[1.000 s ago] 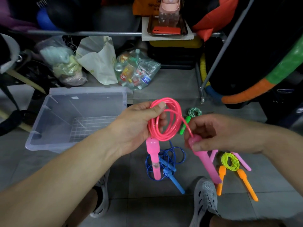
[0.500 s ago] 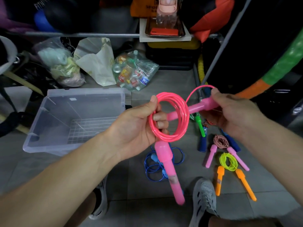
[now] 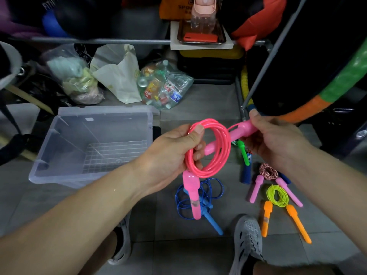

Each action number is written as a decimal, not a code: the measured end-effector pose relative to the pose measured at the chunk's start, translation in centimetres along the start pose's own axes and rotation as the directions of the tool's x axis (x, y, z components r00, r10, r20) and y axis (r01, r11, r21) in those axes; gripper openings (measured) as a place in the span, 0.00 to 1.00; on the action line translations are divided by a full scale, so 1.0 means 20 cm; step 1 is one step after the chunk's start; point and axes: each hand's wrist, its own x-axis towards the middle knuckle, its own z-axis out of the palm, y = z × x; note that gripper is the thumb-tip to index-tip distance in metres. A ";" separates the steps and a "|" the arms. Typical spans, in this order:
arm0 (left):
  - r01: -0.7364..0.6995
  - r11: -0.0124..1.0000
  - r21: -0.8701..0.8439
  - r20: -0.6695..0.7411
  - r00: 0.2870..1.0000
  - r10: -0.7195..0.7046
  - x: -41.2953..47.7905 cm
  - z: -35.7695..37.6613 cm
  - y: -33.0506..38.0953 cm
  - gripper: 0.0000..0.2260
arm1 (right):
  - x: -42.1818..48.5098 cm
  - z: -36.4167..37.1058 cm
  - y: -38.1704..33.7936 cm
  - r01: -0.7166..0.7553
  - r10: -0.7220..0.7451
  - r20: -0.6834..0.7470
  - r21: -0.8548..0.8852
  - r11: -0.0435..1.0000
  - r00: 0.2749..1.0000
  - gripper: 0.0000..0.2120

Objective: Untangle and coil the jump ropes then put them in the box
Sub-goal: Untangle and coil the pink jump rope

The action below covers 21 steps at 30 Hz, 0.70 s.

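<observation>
Fingers of left hand (image 3: 170,155) clamp pink rope coil (image 3: 210,147) | right hand (image 3: 278,143) fingers clamp pink handle (image 3: 234,133) through coil

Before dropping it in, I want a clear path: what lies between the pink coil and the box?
Only the left hand holding the pink coil; the head view shows nothing else before the box.

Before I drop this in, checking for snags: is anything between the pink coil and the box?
Nothing visible. The pink coil hangs in the left hand beside the open box, with only bare floor between.
</observation>
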 end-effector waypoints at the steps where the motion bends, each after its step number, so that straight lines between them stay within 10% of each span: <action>1: 0.002 1.000 0.007 0.008 1.000 -0.002 0.00 0.00 0.00 0.08 | 0.00 0.00 0.00 0.000 0.000 0.005 -0.014 1.000 1.000 0.22; 6: 0.007 1.000 0.026 -0.004 1.000 -0.007 0.00 -0.01 -0.01 0.10 | -0.06 0.04 0.00 0.038 -0.031 0.075 -0.091 0.995 0.997 0.11; 13: -0.052 0.992 0.112 -0.053 0.997 0.058 0.01 0.03 -0.01 0.14 | -0.23 0.11 0.05 -0.059 0.198 0.488 -0.285 0.957 0.850 0.36; 21: -0.076 0.931 0.358 -0.085 0.990 0.113 -0.01 0.04 -0.01 0.11 | -0.28 0.11 0.05 -0.037 0.103 0.623 -0.118 0.992 0.775 0.33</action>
